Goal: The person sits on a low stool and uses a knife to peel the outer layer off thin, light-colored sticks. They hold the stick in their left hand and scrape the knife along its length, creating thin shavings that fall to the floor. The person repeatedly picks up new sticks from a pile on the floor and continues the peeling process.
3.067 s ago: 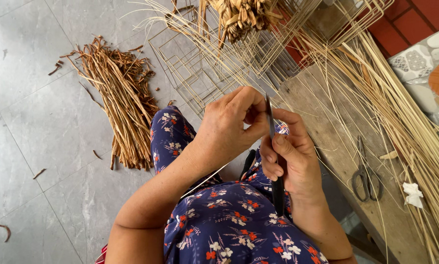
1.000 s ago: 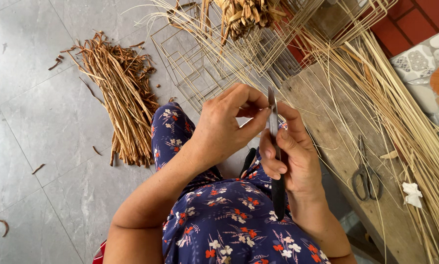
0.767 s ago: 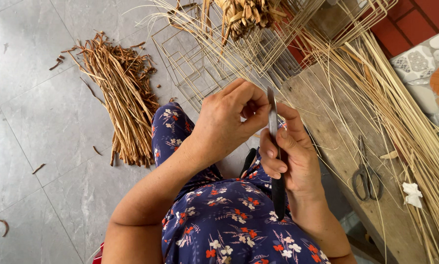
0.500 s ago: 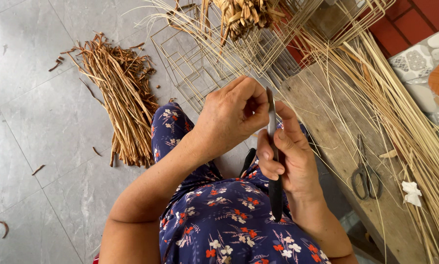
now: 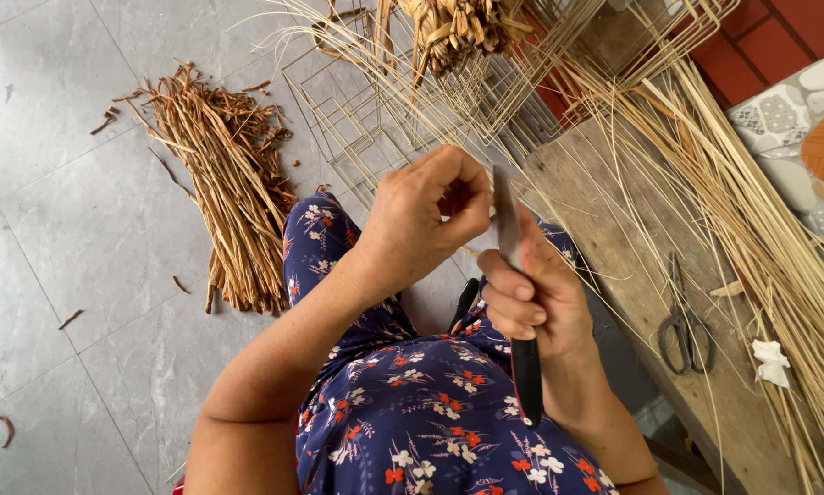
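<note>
Right hand (image 5: 536, 298) has its grip closed around a black-handled knife (image 5: 520, 302); left hand (image 5: 425, 220) pinches a thin straw strand (image 5: 474, 249) beside the blade.

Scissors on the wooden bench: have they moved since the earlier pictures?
No. The scissors lie on the same spot of the wooden bench, beside the white scrap, as before.

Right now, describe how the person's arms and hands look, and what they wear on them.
Both arms are bare, with no sleeve in view. The left hand and right hand wear no gloves; no ring, watch or bracelet shows. The fingernails on the right hand are short and unpainted. Below the arms lies a dark blue garment printed with small red and white flowers.
</note>
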